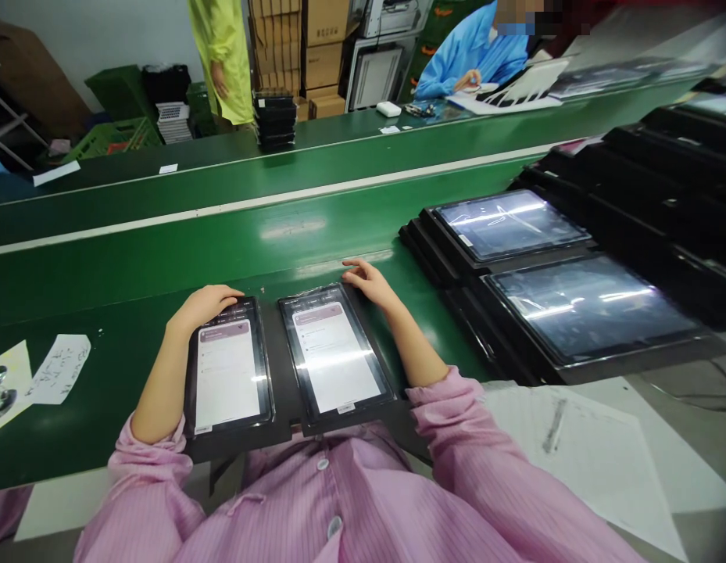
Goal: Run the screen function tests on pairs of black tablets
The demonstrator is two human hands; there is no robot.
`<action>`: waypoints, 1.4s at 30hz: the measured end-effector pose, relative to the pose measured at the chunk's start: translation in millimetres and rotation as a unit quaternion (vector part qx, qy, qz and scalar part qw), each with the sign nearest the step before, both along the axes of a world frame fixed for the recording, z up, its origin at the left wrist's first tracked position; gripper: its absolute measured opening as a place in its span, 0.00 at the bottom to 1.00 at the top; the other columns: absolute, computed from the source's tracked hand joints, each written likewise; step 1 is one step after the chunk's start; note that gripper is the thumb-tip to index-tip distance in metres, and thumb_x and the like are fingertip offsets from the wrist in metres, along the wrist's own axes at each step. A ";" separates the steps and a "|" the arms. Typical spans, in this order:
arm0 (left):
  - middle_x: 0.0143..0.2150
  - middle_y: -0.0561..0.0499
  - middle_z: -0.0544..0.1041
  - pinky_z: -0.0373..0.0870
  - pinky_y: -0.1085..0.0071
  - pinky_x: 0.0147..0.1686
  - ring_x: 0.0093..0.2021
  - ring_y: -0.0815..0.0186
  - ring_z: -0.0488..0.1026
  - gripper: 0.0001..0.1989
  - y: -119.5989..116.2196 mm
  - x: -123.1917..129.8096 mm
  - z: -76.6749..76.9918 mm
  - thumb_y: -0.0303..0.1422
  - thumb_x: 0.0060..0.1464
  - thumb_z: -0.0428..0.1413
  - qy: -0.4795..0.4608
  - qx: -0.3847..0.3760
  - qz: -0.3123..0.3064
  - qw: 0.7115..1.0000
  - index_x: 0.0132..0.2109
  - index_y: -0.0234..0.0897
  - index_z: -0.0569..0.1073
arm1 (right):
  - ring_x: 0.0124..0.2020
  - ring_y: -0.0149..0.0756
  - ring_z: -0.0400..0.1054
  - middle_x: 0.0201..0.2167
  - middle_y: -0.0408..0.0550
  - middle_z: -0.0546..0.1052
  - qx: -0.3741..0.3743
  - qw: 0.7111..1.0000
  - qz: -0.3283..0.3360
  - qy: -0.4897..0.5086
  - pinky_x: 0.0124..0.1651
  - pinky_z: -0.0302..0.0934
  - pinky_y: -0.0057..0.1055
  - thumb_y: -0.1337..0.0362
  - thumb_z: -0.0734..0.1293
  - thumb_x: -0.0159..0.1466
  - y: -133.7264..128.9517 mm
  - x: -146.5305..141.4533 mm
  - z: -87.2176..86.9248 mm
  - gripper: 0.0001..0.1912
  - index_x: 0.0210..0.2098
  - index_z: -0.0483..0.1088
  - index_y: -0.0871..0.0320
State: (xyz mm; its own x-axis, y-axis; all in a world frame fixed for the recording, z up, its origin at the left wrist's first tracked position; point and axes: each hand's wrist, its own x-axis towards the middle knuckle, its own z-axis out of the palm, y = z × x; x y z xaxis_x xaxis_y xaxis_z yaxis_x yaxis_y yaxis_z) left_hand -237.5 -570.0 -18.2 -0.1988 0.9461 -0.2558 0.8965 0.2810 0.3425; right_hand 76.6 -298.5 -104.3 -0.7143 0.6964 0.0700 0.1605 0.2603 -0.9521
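Two tablets with lit screens were found side by side in a black tray (284,383) on the green workbench (134,352), directly before the person in the pink striped shirt (339,500). The left hand (207,305) lay over the upper end of the left tablet (227,375), its visible fingers extended across the top edge; the thumb was hidden, and whether the hand gripped could not be told. The right hand (368,280) was at the upper right corner of the right tablet (339,352), its fingers loosely bent, unclenched and grasping nothing; contact with the corner could not be confirmed. Both lit screens showed a mauve panel above a white page. To the right, a far dark-screened tablet (509,223) and a near dark-screened tablet (597,305) lay face up on stacked black trays (468,320). A handwritten slip (61,367) lay on the bench at left. Across the bench, a co-worker in blue (456,55) was beside white papers (503,102), and a person in yellow (222,55) stood near cardboard boxes (324,31).
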 end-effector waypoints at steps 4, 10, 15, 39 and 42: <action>0.69 0.46 0.66 0.59 0.60 0.65 0.67 0.55 0.63 0.30 0.5 12.1 1.1 0.49 0.66 0.43 -0.041 0.016 -0.053 0.998 0.69 0.41 0.63 | 0.55 0.50 0.66 0.53 0.56 0.70 -0.012 1.000 0.001 -0.011 0.61 0.59 0.49 0.45 0.70 0.57 -17.3 9.9 -1.2 0.38 0.61 0.61 0.55; 0.77 0.41 0.43 0.46 0.56 0.71 0.75 0.50 0.44 0.53 -9.4 22.5 7.5 0.51 0.53 0.60 -0.052 -0.060 -0.155 0.985 0.75 0.40 0.41 | 0.72 0.52 0.44 0.70 0.58 0.51 0.007 0.999 0.036 0.003 0.72 0.41 0.51 0.41 0.74 0.56 -68.6 40.8 -4.3 0.53 0.70 0.45 0.51; 0.77 0.35 0.33 0.39 0.44 0.69 0.75 0.41 0.33 0.62 -10.9 26.8 2.5 0.52 0.48 0.64 -0.009 -0.102 -0.177 0.979 0.75 0.44 0.31 | 0.73 0.51 0.41 0.72 0.56 0.49 -0.004 0.998 0.053 0.026 0.74 0.37 0.48 0.41 0.73 0.57 -82.3 56.0 -9.8 0.53 0.71 0.44 0.51; 0.72 0.45 0.50 0.43 0.43 0.67 0.72 0.40 0.44 0.23 0.5 45.1 5.5 0.34 0.52 0.65 -0.008 -0.107 -0.132 0.985 0.55 0.49 0.72 | 0.58 0.51 0.65 0.52 0.53 0.70 -0.025 0.992 -0.102 0.070 0.65 0.59 0.51 0.47 0.73 0.59 -97.2 64.4 -21.3 0.20 0.44 0.74 0.52; 0.71 0.46 0.52 0.45 0.44 0.67 0.70 0.40 0.47 0.23 2.6 44.9 5.4 0.34 0.51 0.64 -0.008 -0.106 -0.133 0.985 0.55 0.50 0.72 | 0.58 0.51 0.66 0.52 0.53 0.70 -0.024 0.993 -0.094 0.073 0.64 0.60 0.50 0.47 0.73 0.59 -94.6 64.8 -18.4 0.20 0.44 0.75 0.51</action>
